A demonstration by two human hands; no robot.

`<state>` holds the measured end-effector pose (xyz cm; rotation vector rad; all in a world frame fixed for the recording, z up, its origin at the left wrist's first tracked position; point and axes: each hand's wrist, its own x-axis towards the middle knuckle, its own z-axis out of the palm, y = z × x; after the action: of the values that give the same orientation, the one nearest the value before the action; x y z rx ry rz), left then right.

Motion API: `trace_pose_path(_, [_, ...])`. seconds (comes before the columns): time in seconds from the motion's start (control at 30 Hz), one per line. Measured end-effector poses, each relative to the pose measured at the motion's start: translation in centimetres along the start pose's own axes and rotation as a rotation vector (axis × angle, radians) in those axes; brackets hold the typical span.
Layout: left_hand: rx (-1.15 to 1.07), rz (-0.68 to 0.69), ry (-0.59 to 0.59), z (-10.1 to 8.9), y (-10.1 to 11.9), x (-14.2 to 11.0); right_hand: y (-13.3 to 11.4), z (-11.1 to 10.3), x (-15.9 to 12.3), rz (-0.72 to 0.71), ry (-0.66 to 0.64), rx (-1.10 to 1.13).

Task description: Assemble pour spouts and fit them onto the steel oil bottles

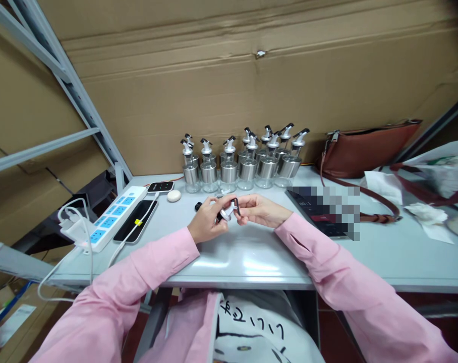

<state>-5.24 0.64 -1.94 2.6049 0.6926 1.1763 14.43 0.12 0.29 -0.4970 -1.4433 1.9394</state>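
Over the middle of the grey table, a pourer spout (225, 214) with a silver collar and black lever is held between both hands. My left hand (208, 220) is closed around its base. The fingertips of my right hand (257, 209) pinch the black lever end. Behind the hands stand several glass oil bottles (229, 171) with steel sleeves, each topped by a similar silver and black pourer. Just beyond my left fingers lie a small black part (198, 206) and a clear piece, both partly hidden.
To the left are a white power strip (115, 217), a phone (137, 222) with a cable, a small black device (161, 187) and a round white case (173, 195). On the right lie a dark tablet (316, 212), a brown bag (361, 148) and crumpled tissue (427, 214). Cardboard (214, 85) backs the table.
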Motion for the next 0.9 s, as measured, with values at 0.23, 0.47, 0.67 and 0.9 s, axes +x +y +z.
trace_pose_path(0.23, [-0.058,-0.074,-0.013,0.4,-0.3,-0.3,0.3,-0.3,0.3,-0.030,0.036,-0.037])
trace_pose_path(0.47, [-0.084,-0.121,-0.028,0.5,-0.4,-0.4,0.5,-0.2,0.4,-0.067,0.069,-0.122])
trace_pose_path(0.67, [-0.093,-0.153,-0.019,0.6,-0.2,-0.4,0.5,0.3,0.8,-0.115,0.128,-0.202])
trace_pose_path(0.9, [-0.098,-0.181,-0.037,0.6,0.2,-0.1,0.9,0.2,1.2,-0.131,0.176,-0.265])
